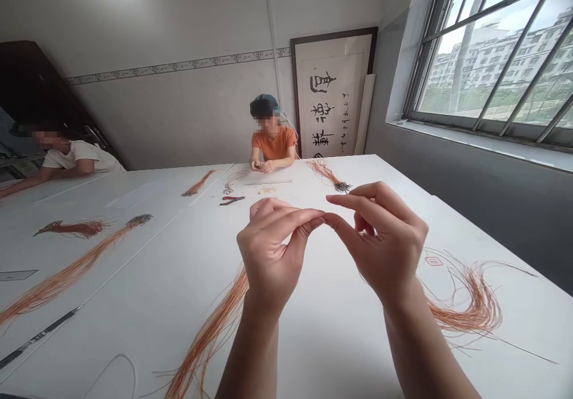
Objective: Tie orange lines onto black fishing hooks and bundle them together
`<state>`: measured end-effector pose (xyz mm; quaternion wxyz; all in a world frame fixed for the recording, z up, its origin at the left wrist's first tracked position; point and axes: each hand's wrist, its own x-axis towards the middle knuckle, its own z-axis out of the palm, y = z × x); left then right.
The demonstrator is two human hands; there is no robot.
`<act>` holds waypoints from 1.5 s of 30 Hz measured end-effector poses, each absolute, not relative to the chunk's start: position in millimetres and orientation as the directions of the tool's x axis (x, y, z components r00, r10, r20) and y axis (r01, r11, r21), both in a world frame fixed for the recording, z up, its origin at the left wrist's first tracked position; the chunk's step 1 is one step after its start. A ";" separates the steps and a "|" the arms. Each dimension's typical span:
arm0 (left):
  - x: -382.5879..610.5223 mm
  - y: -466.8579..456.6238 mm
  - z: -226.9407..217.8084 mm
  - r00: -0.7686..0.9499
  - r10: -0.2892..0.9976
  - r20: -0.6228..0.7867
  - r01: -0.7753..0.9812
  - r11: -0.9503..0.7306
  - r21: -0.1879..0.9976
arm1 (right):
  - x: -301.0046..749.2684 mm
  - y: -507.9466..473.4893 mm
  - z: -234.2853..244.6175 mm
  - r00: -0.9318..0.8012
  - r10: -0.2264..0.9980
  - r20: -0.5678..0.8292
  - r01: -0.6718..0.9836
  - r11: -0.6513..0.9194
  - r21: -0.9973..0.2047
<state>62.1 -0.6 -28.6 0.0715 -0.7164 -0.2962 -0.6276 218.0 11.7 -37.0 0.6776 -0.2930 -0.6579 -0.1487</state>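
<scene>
My left hand (275,243) is raised over the white table, thumb and index finger pinched together. Whatever lies in that pinch is too small to make out. My right hand (385,232) meets it, its thumb tip touching the left fingertips. Its index finger stretches out above the thumb, apart from it, while other fingers curl toward the palm; what they hold is hidden. Below my left wrist lies a bundle of orange-brown cords (215,321). A second bundle of loose cords (481,303) curves on the table beside my right forearm.
More cord bundles with dark ends lie on the table, at left (96,258) and at the far side (329,175). Red-and-black pliers (232,200) rest beyond my left hand. A person in orange (274,142) sits opposite; another person (80,157) leans at far left.
</scene>
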 end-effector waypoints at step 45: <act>69.5 0.8 -25.5 0.068 0.814 0.577 -0.197 -0.556 0.808 | 231.6 16.1 -23.1 -0.281 0.897 0.341 -0.719 0.038 -0.694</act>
